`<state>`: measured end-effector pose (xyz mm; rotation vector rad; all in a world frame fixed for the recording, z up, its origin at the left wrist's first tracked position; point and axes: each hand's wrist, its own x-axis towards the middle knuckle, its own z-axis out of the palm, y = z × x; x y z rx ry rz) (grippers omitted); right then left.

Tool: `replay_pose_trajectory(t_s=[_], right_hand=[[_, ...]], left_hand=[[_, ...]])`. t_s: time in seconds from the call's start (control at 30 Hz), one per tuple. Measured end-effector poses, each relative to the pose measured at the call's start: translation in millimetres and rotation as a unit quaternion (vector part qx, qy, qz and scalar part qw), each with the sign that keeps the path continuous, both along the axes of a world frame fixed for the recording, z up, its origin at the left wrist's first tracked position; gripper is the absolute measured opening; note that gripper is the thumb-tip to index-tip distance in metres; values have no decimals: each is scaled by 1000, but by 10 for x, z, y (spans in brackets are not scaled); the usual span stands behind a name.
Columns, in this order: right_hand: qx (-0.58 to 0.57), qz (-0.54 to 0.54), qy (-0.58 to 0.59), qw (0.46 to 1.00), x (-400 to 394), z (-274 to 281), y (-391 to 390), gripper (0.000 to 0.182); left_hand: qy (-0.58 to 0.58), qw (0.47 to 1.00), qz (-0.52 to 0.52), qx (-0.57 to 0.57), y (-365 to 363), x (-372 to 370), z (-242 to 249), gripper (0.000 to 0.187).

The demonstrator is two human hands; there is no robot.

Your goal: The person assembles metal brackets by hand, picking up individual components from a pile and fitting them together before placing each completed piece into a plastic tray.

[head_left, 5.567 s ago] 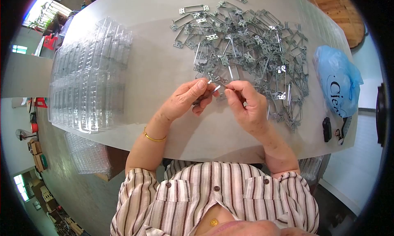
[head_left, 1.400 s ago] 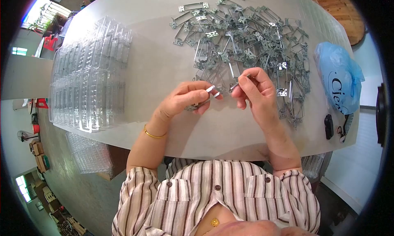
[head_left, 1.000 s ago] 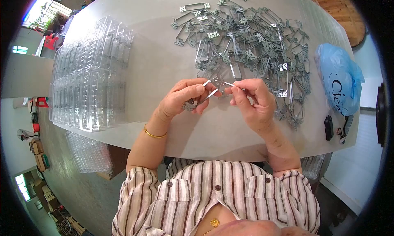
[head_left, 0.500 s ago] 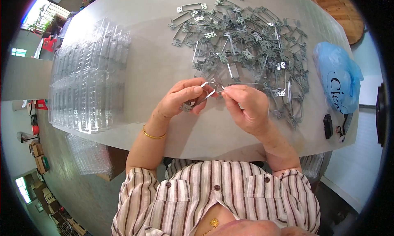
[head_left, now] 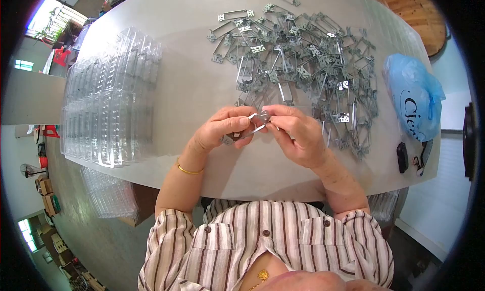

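My left hand (head_left: 222,127) is closed around a thin metal bracket (head_left: 259,128), a narrow frame with plates at its ends. One end plate sticks out below the palm. My right hand (head_left: 298,134) pinches at the bracket's right end, fingertips close to those of the left. Whether the right fingers hold a separate small part is too small to tell. Just beyond both hands spreads a tangled pile of similar metal brackets (head_left: 303,63).
Stacked clear plastic trays (head_left: 111,99) stand on the table (head_left: 187,53) at the left. To the right lie a blue plastic bag (head_left: 414,99) and a small black object (head_left: 402,157). More clear trays (head_left: 108,192) sit below the table's left edge.
My right hand has shifted slightly left and down, its fingers now against the bracket's end. The left hand keeps its hold with little movement.
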<state>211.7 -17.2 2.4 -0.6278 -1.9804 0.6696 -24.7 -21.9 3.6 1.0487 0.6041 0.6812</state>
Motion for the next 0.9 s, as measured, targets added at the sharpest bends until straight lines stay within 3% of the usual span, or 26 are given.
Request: replay_pose_trajectory(t_s=[0.23,0.37,0.63,0.73,0.83,0.9], right_hand=[[-6,0,8,1000,-19,47,6,34],[-18,-3,-6,1000,-3,41,10,35],[4,-39,-68,997,43,-66,56,28],[-19,-67,-23,997,13,-44,74,23],[-51,-84,-38,994,32,68,24,19],[-55,-82,-38,994,21,99,-3,19]], left_hand=[[-35,999,-5,-18,-3,-31,-90,50],[-47,998,-3,-33,-17,-4,-90,59],[-95,994,-16,-49,-62,-21,-142,55],[-106,993,-34,-26,-16,-45,-143,54],[-50,998,42,-19,-14,-25,-126,53],[-35,995,88,-11,-9,-2,-154,62]])
